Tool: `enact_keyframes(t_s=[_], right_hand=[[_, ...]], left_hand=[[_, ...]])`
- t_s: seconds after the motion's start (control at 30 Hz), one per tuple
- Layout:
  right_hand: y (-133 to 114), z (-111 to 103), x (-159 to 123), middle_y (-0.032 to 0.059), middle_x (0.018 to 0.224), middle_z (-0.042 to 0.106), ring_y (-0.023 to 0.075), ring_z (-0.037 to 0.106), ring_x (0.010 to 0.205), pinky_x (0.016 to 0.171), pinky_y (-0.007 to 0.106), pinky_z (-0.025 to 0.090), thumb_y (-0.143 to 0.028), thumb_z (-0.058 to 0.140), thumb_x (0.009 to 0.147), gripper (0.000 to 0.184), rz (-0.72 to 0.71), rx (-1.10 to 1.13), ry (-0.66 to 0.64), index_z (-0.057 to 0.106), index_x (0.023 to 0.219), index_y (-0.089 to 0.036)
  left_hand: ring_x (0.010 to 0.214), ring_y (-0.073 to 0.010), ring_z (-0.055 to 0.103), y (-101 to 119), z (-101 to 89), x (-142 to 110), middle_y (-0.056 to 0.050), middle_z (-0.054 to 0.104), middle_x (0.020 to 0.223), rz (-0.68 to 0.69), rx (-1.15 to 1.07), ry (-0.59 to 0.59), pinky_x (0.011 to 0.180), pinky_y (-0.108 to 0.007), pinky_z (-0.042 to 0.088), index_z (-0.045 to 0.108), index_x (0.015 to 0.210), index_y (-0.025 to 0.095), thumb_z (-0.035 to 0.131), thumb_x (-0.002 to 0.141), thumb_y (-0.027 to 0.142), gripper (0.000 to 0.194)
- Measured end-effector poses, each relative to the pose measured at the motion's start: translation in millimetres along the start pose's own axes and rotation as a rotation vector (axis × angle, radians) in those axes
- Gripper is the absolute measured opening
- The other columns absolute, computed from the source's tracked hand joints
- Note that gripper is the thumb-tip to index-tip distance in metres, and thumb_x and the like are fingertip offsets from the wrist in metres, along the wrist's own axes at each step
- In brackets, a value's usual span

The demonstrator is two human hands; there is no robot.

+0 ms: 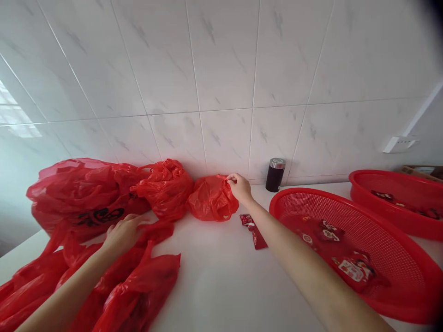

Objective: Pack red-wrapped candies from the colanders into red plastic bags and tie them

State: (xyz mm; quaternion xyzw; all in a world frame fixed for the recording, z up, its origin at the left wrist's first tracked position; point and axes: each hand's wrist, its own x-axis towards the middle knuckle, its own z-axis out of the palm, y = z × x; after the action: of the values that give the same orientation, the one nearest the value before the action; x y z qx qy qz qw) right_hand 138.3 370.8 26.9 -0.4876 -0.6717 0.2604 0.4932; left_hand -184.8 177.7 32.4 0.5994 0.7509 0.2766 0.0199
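My right hand pinches the top edge of a red plastic bag that rests against the tiled wall. Its forearm reaches across from the lower right. At the left, my left hand is closed, with the fingers bent down on a crumpled red plastic bag; its fingertips are partly hidden. Beneath and in front of that forearm lie several more red bags with knotted or loose handles. Another bunched red bag stands between my hands, near the wall.
A large red bag with black lettering stands back left. Small red packets lie by my right forearm. A black flask stands by the wall. Two red mesh baskets at right hold red packages. A socket is on the wall.
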Motion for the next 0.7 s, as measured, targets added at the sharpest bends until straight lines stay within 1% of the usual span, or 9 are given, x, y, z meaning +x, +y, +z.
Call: enact_keyframes(t_s=[0.07,0.17,0.27,0.37,0.43,0.47,0.53,0.63,0.7], right_hand=[[-17.6,-12.3,9.5,0.0022,0.098,0.069,0.0171,0.062,0.095,0.088,0.033,0.045,-0.016,0.052,0.084,0.012,-0.034,0.081,-0.003,0.061,0.088,-0.021],[-48.4,-32.7,11.8,0.0028,0.097,0.068,0.0148,0.064,0.088,0.081,0.030,0.049,-0.018,0.049,0.086,0.015,-0.082,0.206,-0.049,0.058,0.097,-0.020],[-78.0,-55.8,-5.9,0.0003,0.089,0.067,0.0127,0.065,0.078,0.072,0.027,0.051,-0.019,0.049,0.086,0.018,-0.156,0.332,-0.180,0.056,0.102,-0.021],[-95.9,-83.6,-38.5,-0.0008,0.086,0.064,0.0117,0.062,0.075,0.070,0.026,0.049,-0.016,0.049,0.087,0.017,-0.233,0.439,-0.352,0.055,0.102,-0.021],[-98.5,-103.5,-62.7,-0.0012,0.083,0.063,0.0121,0.060,0.075,0.072,0.027,0.049,-0.017,0.048,0.089,0.015,-0.242,0.460,-0.445,0.054,0.102,-0.021],[-97.0,-113.2,-74.3,-0.0011,0.083,0.063,0.0127,0.060,0.078,0.075,0.028,0.048,-0.019,0.049,0.090,0.014,-0.242,0.456,-0.476,0.053,0.103,-0.022],[-89.5,-130.3,-95.8,0.0004,0.091,0.063,0.0137,0.060,0.090,0.084,0.031,0.047,-0.024,0.052,0.093,0.014,-0.252,0.443,-0.503,0.054,0.107,-0.023],[-72.1,-147.8,-125.8,0.0018,0.106,0.061,0.0142,0.058,0.098,0.088,0.030,0.046,-0.038,0.049,0.097,0.021,-0.182,0.413,-0.513,0.054,0.113,-0.026],[-60.6,-154.8,-147.2,0.0019,0.103,0.061,0.0141,0.059,0.090,0.081,0.029,0.048,-0.044,0.044,0.098,0.025,-0.093,0.362,-0.616,0.055,0.112,-0.027]], left_hand=[[0.106,-0.0383,0.060,22.4,9.2,1.7,-0.016,0.064,0.117,0.040,-0.049,-0.001,0.097,-0.059,0.039,0.071,0.104,0.017,0.057,0.075,0.027,0.034],[0.120,-0.0290,0.054,82.5,28.3,1.1,-0.011,0.057,0.131,0.187,-0.222,-0.008,0.105,-0.045,0.038,0.058,0.126,0.023,0.059,0.081,0.041,0.048],[0.124,-0.0229,0.051,148.1,46.1,-1.8,-0.009,0.051,0.137,0.249,-0.421,0.015,0.100,-0.037,0.044,0.040,0.139,0.030,0.057,0.085,0.049,0.060],[0.123,-0.0255,0.052,190.8,58.0,-4.5,-0.012,0.043,0.143,0.199,-0.544,0.059,0.093,-0.038,0.048,0.025,0.146,0.031,0.060,0.083,0.051,0.075],[0.109,-0.0280,0.058,203.1,63.1,-8.4,-0.011,0.055,0.126,0.180,-0.572,0.021,0.086,-0.040,0.049,0.045,0.134,0.025,0.065,0.079,0.046,0.062],[0.098,-0.0277,0.061,205.7,64.7,-12.1,-0.009,0.062,0.109,0.178,-0.584,-0.019,0.082,-0.039,0.049,0.058,0.118,0.021,0.066,0.079,0.042,0.045],[0.078,-0.0243,0.061,207.1,66.0,-24.2,-0.003,0.062,0.077,0.193,-0.631,-0.131,0.074,-0.037,0.049,0.065,0.085,0.019,0.064,0.080,0.039,0.021],[0.073,-0.0208,0.060,207.0,62.4,-52.5,-0.002,0.062,0.071,0.240,-0.764,-0.288,0.073,-0.034,0.050,0.063,0.074,0.019,0.057,0.085,0.043,0.027],[0.076,-0.0203,0.061,206.7,56.6,-74.2,-0.003,0.067,0.077,0.259,-0.837,-0.359,0.074,-0.033,0.050,0.065,0.078,0.019,0.055,0.087,0.046,0.030]])
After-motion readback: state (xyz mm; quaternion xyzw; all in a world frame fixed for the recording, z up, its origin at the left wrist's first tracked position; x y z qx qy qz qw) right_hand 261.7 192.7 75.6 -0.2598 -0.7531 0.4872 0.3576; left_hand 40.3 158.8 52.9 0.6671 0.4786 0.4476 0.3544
